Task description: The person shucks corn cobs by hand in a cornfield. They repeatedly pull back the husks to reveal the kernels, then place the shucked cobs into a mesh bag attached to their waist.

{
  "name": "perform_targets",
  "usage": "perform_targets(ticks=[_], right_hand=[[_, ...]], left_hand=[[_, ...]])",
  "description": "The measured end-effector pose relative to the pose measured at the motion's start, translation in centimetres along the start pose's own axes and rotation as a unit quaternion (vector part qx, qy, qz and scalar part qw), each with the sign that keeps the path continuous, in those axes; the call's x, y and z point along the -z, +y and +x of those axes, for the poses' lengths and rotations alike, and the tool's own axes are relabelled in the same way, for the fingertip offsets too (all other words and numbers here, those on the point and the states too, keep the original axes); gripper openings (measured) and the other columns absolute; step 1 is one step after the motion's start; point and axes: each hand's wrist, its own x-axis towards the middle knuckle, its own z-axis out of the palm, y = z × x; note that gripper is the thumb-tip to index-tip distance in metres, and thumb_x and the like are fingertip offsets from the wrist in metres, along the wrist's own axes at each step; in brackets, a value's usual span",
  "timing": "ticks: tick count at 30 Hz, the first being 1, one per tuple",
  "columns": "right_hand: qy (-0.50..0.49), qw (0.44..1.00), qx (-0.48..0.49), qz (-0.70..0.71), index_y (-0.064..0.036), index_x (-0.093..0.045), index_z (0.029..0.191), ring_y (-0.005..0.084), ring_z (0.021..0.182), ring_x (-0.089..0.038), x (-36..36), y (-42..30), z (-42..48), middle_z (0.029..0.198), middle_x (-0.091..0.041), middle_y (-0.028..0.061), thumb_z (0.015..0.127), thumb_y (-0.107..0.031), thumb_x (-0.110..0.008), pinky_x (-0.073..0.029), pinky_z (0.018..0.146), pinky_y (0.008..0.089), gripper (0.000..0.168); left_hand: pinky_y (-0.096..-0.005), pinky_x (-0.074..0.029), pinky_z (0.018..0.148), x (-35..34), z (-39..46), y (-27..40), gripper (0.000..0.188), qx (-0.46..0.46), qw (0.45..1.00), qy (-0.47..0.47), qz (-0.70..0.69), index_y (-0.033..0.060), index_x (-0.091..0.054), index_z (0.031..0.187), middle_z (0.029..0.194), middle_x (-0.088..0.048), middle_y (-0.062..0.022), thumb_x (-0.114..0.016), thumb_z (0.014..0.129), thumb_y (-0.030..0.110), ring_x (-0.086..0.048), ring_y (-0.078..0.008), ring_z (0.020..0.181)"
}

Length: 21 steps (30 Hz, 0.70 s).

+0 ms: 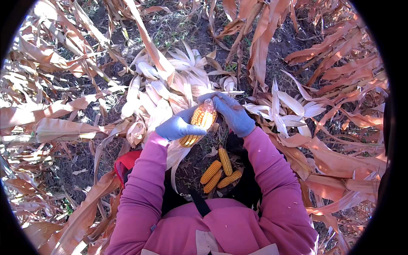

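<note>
My left hand (181, 125), in a blue-grey glove, is closed around an ear of corn (204, 116) with bare yellow kernels. At the ear's upper tip is my right hand (234, 111), gloved alike, its fingers bent over the tip; whether it grips the ear is not clear. Pale husk (176, 156) hangs below the left hand. On the ground between my legs lie several husked corn cobs (210, 172), close together.
A heap of pale corn husks and unhusked ears (156, 92) lies beyond my hands to the left. More opened husks (280, 111) lie at the right. Dry corn stalks and leaves (338, 156) surround me on both sides. Something red (126, 164) is beside my left forearm.
</note>
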Motion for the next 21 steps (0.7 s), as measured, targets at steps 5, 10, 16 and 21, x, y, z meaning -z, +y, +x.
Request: perform_targets(ticks=[5, 10, 16, 21], right_hand=[[0.061, 0.998, 0.027, -0.021, -0.002, -0.057, 0.109, 0.0113, 0.095, -0.057, -0.6, 1.1, 0.2, 0.101, -0.060, 0.0038, 0.100, -0.022, -0.041, -0.046, 0.085, 0.0265, 0.027], [0.146, 0.986, 0.047, 0.064, -0.003, -0.057, 0.105, 0.0080, 0.074, -0.057, 2.0, 3.9, 0.4, 0.086, -0.058, 0.0005, 0.100, -0.019, -0.043, -0.047, 0.066, 0.0182, 0.022], [0.229, 0.910, -0.031, 0.345, -0.005, -0.058, 0.100, 0.0041, 0.061, -0.052, 1.0, 3.3, 1.5, 0.079, -0.056, -0.0007, 0.099, -0.024, -0.046, -0.045, 0.054, 0.0143, 0.023], [0.158, 0.927, -0.025, 0.339, -0.006, -0.058, 0.096, 0.0032, 0.060, -0.050, 0.4, 3.4, 1.4, 0.075, -0.055, -0.0011, 0.099, -0.031, -0.044, -0.041, 0.051, 0.0142, 0.029]], left_hand=[[-0.0298, -0.039, 0.098, 0.2, -0.3, -0.2, 0.071, -0.030, 0.998, 0.008, 0.056, 0.0006, -0.040, 0.135, 0.126, -0.054, -0.0072, -0.076, 0.075, 0.010, -0.050, -0.0131, 0.113], [-0.0299, -0.039, 0.099, 0.7, 0.8, -1.1, 0.067, -0.147, 0.957, 0.131, 0.213, 0.0021, -0.042, 0.134, 0.127, -0.053, -0.0095, -0.074, 0.076, 0.008, -0.049, -0.0158, 0.117], [-0.0300, -0.042, 0.097, 0.3, 1.4, -1.6, 0.064, -0.142, 0.966, 0.188, 0.103, 0.0030, -0.038, 0.136, 0.124, -0.054, -0.0088, -0.069, 0.080, 0.004, -0.054, -0.0166, 0.112], [-0.0274, -0.047, 0.088, -0.7, 1.8, -2.0, 0.066, -0.139, 0.956, 0.241, 0.093, 0.0023, -0.041, 0.131, 0.114, -0.058, -0.0070, -0.074, 0.074, 0.003, -0.057, -0.0130, 0.102]])
